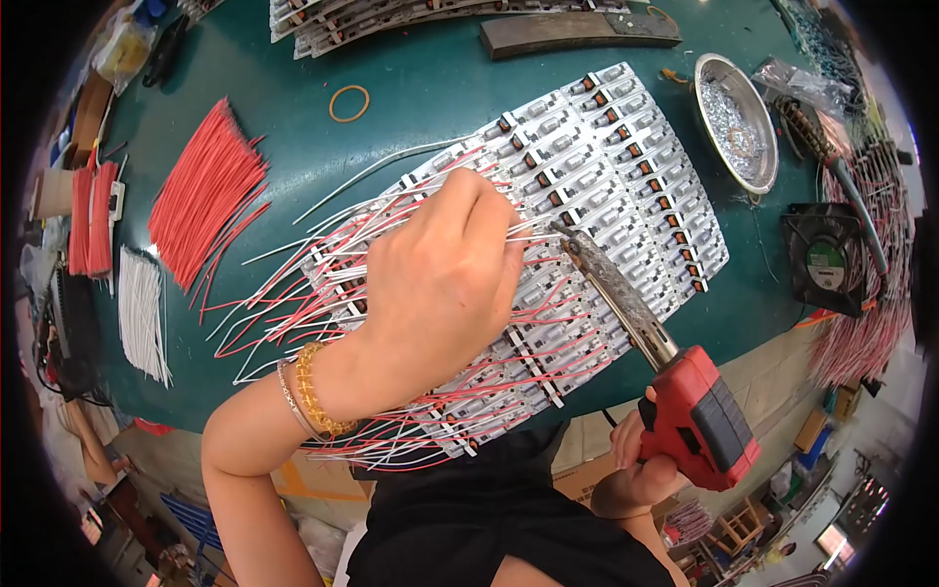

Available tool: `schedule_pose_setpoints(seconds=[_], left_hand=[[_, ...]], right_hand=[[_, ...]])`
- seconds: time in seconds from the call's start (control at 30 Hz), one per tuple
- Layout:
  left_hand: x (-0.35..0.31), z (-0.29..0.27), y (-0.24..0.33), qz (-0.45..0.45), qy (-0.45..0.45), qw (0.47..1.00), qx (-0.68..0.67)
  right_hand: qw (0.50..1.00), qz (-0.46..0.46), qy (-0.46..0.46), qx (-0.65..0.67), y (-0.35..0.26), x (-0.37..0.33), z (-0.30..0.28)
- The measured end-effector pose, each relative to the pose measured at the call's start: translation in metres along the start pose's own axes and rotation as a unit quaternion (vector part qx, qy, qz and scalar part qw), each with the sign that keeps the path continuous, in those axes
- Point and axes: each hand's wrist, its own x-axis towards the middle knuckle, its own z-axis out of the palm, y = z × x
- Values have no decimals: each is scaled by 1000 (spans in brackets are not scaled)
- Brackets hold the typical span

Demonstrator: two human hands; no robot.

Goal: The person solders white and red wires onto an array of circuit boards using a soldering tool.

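A panel of white circuit boards (pixel 626 191) lies at a slant on the green table, set with rows of small silver and black parts. Red and white wires stick out over its left half. My left hand (pixel 440 279) is closed over the panel, its fingers pinching a white wire (pixel 528 231) whose end points right. My right hand (pixel 636 465) grips the red handle of a soldering gun (pixel 699 421). The gun's dark tip meets the panel just right of that wire's end; whether they touch I cannot tell.
Bundles of red wires (pixel 207 186) and white wires (pixel 143 313) lie left. A rubber band (pixel 349 104) and a dark bar (pixel 577 35) are toward the back. At right stand a metal bowl (pixel 712 108) of silvery bits, a soldering iron (pixel 861 215) and a black fan (pixel 827 259).
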Motion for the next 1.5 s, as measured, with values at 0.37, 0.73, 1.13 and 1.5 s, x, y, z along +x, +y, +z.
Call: schedule_pose_setpoints(seconds=[0.37, 0.73, 1.13, 1.5], left_hand=[[1, -7, 3, 29, -32, 998, -55], [-5, 3, 2, -5, -39, 999, -30], [-5, 6, 0, 12, -31, 999, -34], [-6, 4, 0, 13, -31, 999, -28]], right_hand=[[987, 25, -76, 141, -25, 6, 2], [990, -48, -78, 105, 8, -1, -9], [999, -9, -31, 36, 18, -15, -15], [989, -81, -72, 105, 8, -1, -7]])
